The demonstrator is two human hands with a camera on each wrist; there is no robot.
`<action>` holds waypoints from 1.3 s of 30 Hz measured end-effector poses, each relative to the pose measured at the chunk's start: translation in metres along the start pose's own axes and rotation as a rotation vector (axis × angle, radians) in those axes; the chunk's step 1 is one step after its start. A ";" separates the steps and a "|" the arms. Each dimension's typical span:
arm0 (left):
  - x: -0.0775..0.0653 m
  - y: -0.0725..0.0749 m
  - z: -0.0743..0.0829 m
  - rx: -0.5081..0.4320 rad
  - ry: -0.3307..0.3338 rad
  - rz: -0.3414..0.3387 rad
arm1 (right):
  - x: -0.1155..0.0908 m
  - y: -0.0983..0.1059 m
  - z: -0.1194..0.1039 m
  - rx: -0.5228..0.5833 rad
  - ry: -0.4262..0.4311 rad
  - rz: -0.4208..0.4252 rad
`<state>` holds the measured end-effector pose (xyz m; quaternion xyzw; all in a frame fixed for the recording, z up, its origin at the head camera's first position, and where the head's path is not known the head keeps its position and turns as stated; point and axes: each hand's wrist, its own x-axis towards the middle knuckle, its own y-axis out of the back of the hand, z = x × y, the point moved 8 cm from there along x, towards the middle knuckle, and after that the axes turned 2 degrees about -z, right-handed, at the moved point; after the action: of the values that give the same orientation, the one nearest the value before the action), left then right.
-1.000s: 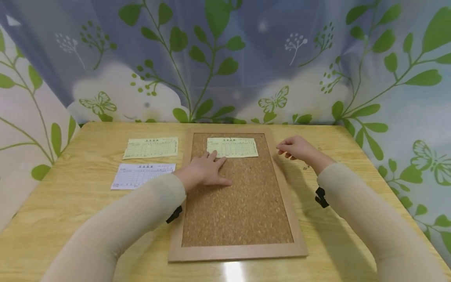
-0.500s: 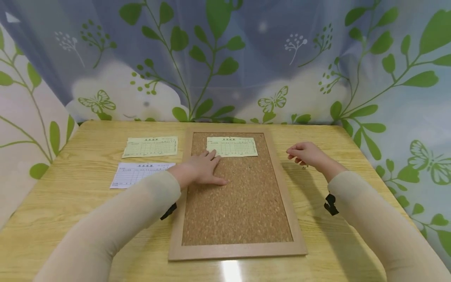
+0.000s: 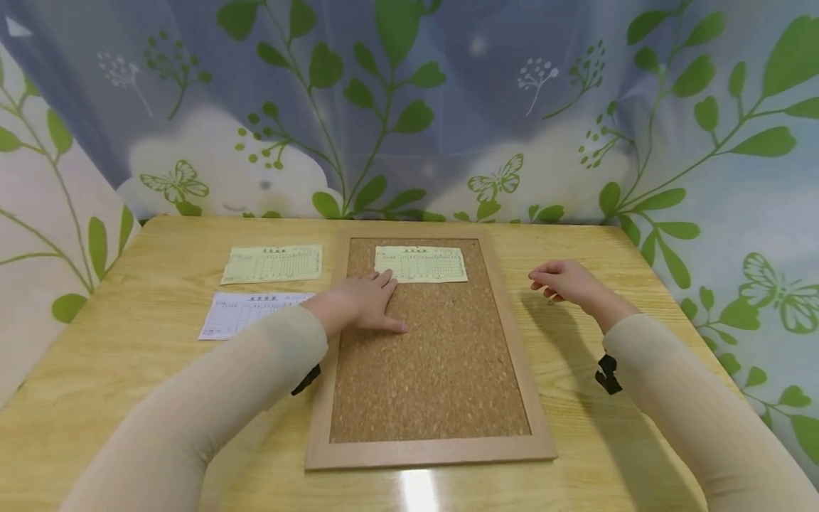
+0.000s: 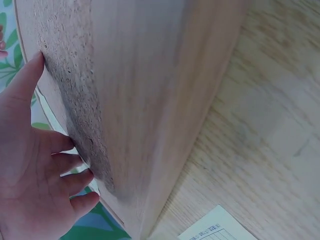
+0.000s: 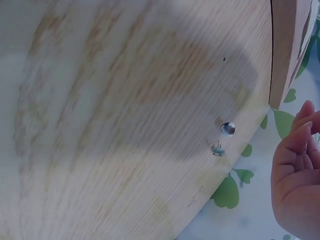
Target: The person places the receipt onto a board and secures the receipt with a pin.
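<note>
My left hand [image 3: 361, 302] lies with fingers spread on a wood-framed corkboard [image 3: 431, 377]. Its fingertips reach the lower left corner of a yellow printed slip [image 3: 425, 267] near the board's top. A tiny dark spot, too small to identify, sits at that slip's top edge. Right of the frame, my right hand [image 3: 569, 282] hovers over the table with thumb and forefinger brought together. Whether something tiny is between them is hidden. In the right wrist view, a shiny thumbtack [image 5: 228, 129] and a second tack with its point up [image 5: 218, 149] lie on the wood.
Left of the board, another yellow slip [image 3: 271, 264] lies on the wooden table [image 3: 160, 320]. Below it is a white printed slip [image 3: 233, 316], partly covered by my left sleeve. A leaf-patterned curtain [image 3: 409, 163] stands along the table's back edge.
My right hand has moved right and slightly toward me, away from the board's frame. My left hand has slid a little left on the cork. The slips stay put.
</note>
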<state>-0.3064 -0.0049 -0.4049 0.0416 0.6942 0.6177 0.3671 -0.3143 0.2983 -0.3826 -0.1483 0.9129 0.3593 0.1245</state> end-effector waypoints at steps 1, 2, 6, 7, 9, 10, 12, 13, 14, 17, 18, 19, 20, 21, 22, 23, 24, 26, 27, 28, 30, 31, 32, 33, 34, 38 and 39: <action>0.000 -0.001 0.000 -0.001 0.001 -0.003 | 0.000 0.000 0.001 -0.003 0.001 0.001; -0.001 -0.001 0.000 -0.004 0.003 -0.006 | 0.000 0.001 0.002 -0.005 0.001 0.001; -0.001 -0.001 0.000 -0.030 -0.001 0.000 | -0.001 0.004 0.005 -0.025 -0.001 0.016; -0.002 0.000 0.001 -0.037 -0.003 0.001 | -0.001 0.005 0.006 -0.030 0.002 0.021; 0.000 0.000 0.003 -0.045 -0.008 -0.003 | -0.002 0.007 0.009 -0.030 0.002 0.027; -0.001 0.000 0.004 -0.051 -0.008 -0.010 | -0.003 0.008 0.010 -0.031 0.004 0.028; 0.000 -0.001 0.006 -0.063 -0.010 -0.019 | -0.004 0.010 0.012 -0.041 0.009 0.032; 0.001 -0.001 0.007 -0.067 -0.010 -0.023 | -0.005 0.011 0.012 -0.046 0.013 0.035; 0.001 -0.001 0.008 -0.069 -0.009 -0.025 | -0.006 0.012 0.013 -0.050 0.016 0.036; 0.002 -0.002 0.007 -0.076 0.000 -0.029 | -0.006 0.014 0.014 -0.056 0.020 0.043; 0.002 -0.002 0.007 -0.076 0.005 -0.032 | -0.006 0.014 0.015 -0.053 0.021 0.042; 0.001 -0.003 0.006 -0.079 0.009 -0.034 | -0.006 0.014 0.015 -0.052 0.021 0.041; 0.001 -0.003 0.005 -0.081 0.010 -0.037 | -0.005 0.015 0.016 -0.053 0.022 0.041; 0.001 -0.003 0.005 -0.083 0.011 -0.039 | -0.005 0.015 0.017 -0.055 0.021 0.042; 0.000 -0.003 0.004 -0.084 0.010 -0.039 | -0.005 0.015 0.018 -0.055 0.020 0.043; 0.000 -0.003 0.004 -0.084 0.008 -0.037 | -0.005 0.016 0.019 -0.057 0.020 0.045; 0.000 -0.002 0.003 -0.084 0.006 -0.034 | -0.005 0.017 0.020 -0.059 0.020 0.048; 0.000 0.000 0.003 -0.080 0.003 -0.024 | -0.005 0.020 0.021 -0.064 0.022 0.058; 0.000 0.001 0.003 -0.081 0.004 -0.020 | -0.006 0.021 0.021 -0.064 0.022 0.062; 0.001 0.002 0.002 -0.081 0.006 -0.018 | -0.006 0.022 0.022 -0.058 0.022 0.063; 0.001 0.002 0.002 -0.086 0.014 -0.020 | -0.006 0.023 0.022 -0.054 0.023 0.066; 0.001 0.002 0.001 -0.087 0.018 -0.021 | -0.006 0.023 0.023 -0.053 0.024 0.068; 0.001 0.001 0.001 -0.088 0.022 -0.026 | -0.006 0.024 0.024 -0.056 0.023 0.068; 0.001 0.001 0.002 -0.090 0.023 -0.033 | -0.006 0.024 0.025 -0.060 0.018 0.067; 0.001 0.000 0.003 -0.094 0.024 -0.038 | -0.007 0.024 0.027 -0.062 0.014 0.067; 0.001 0.000 0.006 -0.104 0.032 -0.056 | -0.009 0.026 0.032 -0.075 0.004 0.070; 0.002 0.001 0.006 -0.103 0.032 -0.056 | -0.009 0.027 0.032 -0.074 0.005 0.072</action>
<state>-0.3042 0.0014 -0.4045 -0.0068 0.6681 0.6427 0.3749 -0.3119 0.3412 -0.3856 -0.1207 0.9039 0.3969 0.1038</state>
